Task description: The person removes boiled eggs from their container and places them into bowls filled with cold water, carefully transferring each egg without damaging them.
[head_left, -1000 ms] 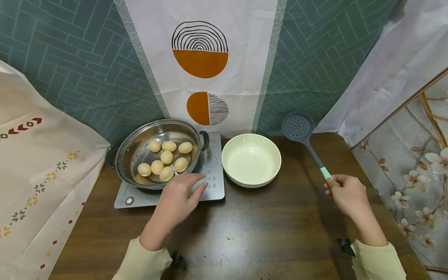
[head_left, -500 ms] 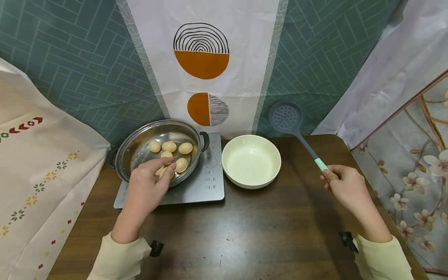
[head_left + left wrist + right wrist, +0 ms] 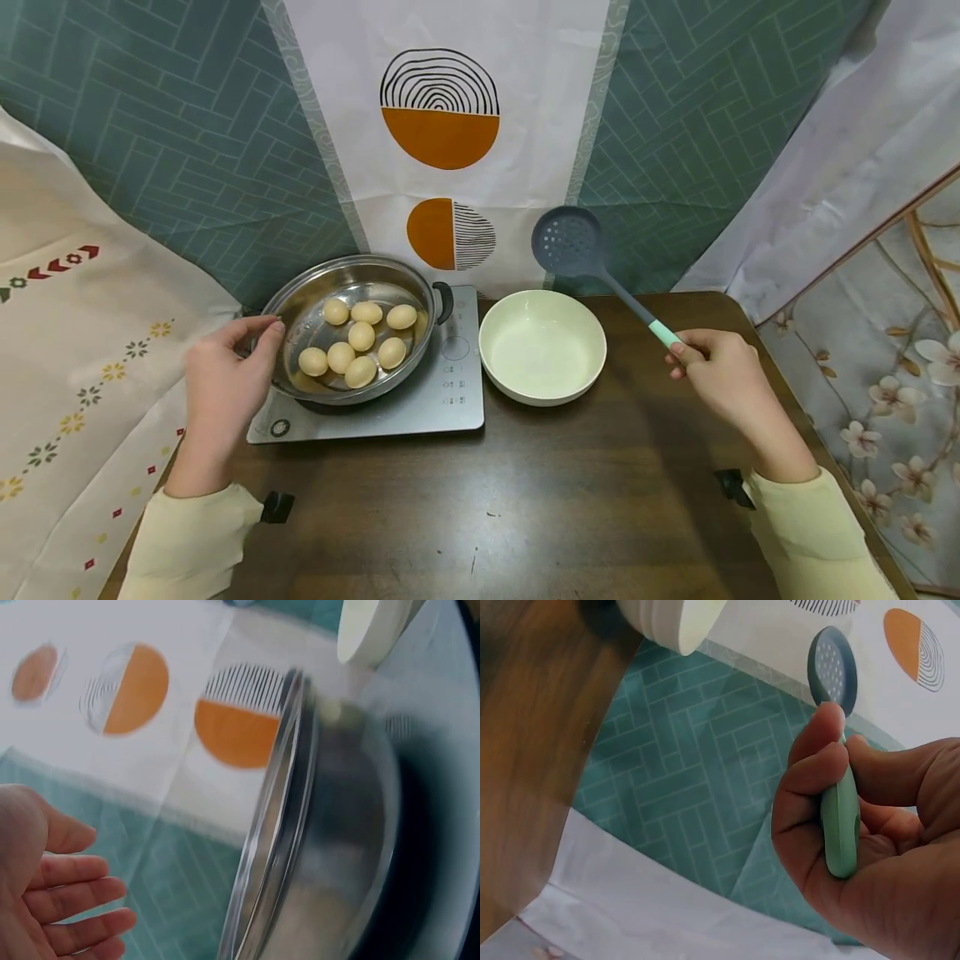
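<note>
My right hand (image 3: 716,375) grips the mint-green handle of a grey skimmer (image 3: 567,242), whose perforated head is raised above and behind the pale green bowl (image 3: 542,348). The handle end (image 3: 842,832) shows in the curled fingers in the right wrist view. My left hand (image 3: 228,387) is by the left side of a steel pot (image 3: 375,268), in front of its left handle, which it hides. In the left wrist view its fingers (image 3: 82,896) are loosely extended, apart from the pot wall, with nothing held. Several eggs (image 3: 362,337) lie in the pot in shallow liquid.
The pot stands on a flat silver induction cooker (image 3: 405,421) at the left of the brown wooden table (image 3: 480,517). Its right handle (image 3: 444,302) sticks out toward the bowl. Patterned cloths (image 3: 645,133) hang behind and at both sides.
My left hand has moved left from the front of the pot, across it, to its left side. The right hand has brought the skimmer left and upward, toward the bowl.
</note>
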The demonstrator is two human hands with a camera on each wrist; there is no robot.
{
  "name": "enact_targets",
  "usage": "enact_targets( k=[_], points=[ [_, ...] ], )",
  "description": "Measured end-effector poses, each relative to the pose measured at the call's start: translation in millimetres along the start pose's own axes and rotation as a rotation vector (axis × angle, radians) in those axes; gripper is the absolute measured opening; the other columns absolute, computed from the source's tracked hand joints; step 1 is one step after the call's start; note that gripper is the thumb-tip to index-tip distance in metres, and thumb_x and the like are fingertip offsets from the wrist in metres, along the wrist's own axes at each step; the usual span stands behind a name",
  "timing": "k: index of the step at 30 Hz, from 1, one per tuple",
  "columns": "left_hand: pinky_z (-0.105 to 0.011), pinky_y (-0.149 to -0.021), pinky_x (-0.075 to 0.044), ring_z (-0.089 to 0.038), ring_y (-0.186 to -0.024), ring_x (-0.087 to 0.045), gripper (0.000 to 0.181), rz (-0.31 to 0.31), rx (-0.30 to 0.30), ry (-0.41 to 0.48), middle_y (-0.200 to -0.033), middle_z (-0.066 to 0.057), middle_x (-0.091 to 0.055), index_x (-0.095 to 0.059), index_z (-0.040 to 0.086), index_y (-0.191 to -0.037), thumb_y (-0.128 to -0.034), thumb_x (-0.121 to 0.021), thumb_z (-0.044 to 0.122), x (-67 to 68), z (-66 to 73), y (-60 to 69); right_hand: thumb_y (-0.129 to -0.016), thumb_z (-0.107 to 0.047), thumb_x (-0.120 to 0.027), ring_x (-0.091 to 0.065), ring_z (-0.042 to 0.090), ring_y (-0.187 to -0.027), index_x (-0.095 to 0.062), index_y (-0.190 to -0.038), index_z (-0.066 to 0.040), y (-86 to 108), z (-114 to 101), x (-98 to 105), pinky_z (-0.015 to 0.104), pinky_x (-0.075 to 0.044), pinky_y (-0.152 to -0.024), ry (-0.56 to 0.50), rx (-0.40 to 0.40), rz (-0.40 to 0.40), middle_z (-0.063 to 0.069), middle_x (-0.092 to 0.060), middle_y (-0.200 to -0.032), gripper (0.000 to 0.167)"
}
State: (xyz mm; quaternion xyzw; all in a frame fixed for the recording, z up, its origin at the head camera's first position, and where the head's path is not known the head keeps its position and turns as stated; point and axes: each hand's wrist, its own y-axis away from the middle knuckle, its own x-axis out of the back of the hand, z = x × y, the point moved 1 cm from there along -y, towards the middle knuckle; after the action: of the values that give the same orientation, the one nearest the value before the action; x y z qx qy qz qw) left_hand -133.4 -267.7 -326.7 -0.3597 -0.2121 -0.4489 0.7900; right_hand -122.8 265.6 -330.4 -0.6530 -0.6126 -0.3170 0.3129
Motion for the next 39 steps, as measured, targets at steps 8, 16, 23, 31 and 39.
enact_targets(
  k=[8, 16, 23, 31, 39],
  points=[
    [-0.013, -0.053, -0.041, 0.012, -0.062, -0.048, 0.039, -0.011, 0.137, -0.074, -0.069, 0.030, -0.051, -0.072, 0.016, -0.105, -0.0888, -0.054, 0.046, 16.8, -44.4, -35.8, -0.098, -0.029, -0.049, -0.061, 0.018, -0.073, -0.067, -0.095, -0.013, -18.0, -12, -6, 0.025, -0.045, -0.054, 0.051, 0.016, 0.042, 0.005, -0.071, -0.082, 0.025],
    [-0.018, -0.055, -0.041, 0.009, -0.062, -0.044, 0.047, -0.076, 0.172, -0.138, -0.067, 0.026, -0.052, -0.070, 0.008, -0.109, -0.0901, -0.051, 0.046, 16.6, -80.1, -52.9, -0.095, -0.029, -0.054, -0.058, 0.020, -0.067, -0.070, -0.093, -0.018, -27.4, -17, -9, 0.026, -0.040, -0.050, 0.103, 0.004, 0.095, 0.004, -0.071, -0.083, 0.021],
    [-0.017, -0.056, -0.043, 0.009, -0.060, -0.048, 0.050, -0.155, 0.245, -0.110, -0.070, 0.015, -0.063, -0.067, 0.004, -0.113, -0.0916, -0.049, 0.046, 10.5, -96.7, -53.4, -0.095, -0.020, -0.054, -0.065, 0.013, -0.070, -0.070, -0.102, -0.010, -38.5, -23, -15, 0.026, -0.046, -0.053, 0.032, 0.018, 0.027, 0.006, -0.072, -0.084, 0.020],
    [-0.015, -0.049, -0.053, 0.001, -0.050, -0.062, 0.045, -0.214, 0.259, 0.004, -0.099, -0.020, -0.068, -0.061, -0.004, -0.118, -0.0937, -0.054, 0.032, 3.5, -99.6, -55.3, -0.096, -0.020, -0.053, -0.067, 0.017, -0.075, -0.068, -0.105, -0.007, -49.3, -34, -18, 0.024, -0.047, -0.055, 0.006, 0.038, -0.051, 0.007, -0.071, -0.087, 0.022],
    [-0.021, -0.047, -0.057, 0.002, -0.048, -0.062, 0.038, -0.187, 0.257, 0.087, -0.059, 0.030, -0.051, -0.063, -0.007, -0.114, -0.0886, -0.064, 0.021, -0.7, -100.6, -61.3, -0.095, -0.017, -0.055, -0.065, 0.016, -0.072, -0.066, -0.106, -0.004, -61.8, -50, -23, 0.022, -0.049, -0.054, -0.025, 0.055, -0.134, 0.008, -0.070, -0.084, 0.021]
  ],
)
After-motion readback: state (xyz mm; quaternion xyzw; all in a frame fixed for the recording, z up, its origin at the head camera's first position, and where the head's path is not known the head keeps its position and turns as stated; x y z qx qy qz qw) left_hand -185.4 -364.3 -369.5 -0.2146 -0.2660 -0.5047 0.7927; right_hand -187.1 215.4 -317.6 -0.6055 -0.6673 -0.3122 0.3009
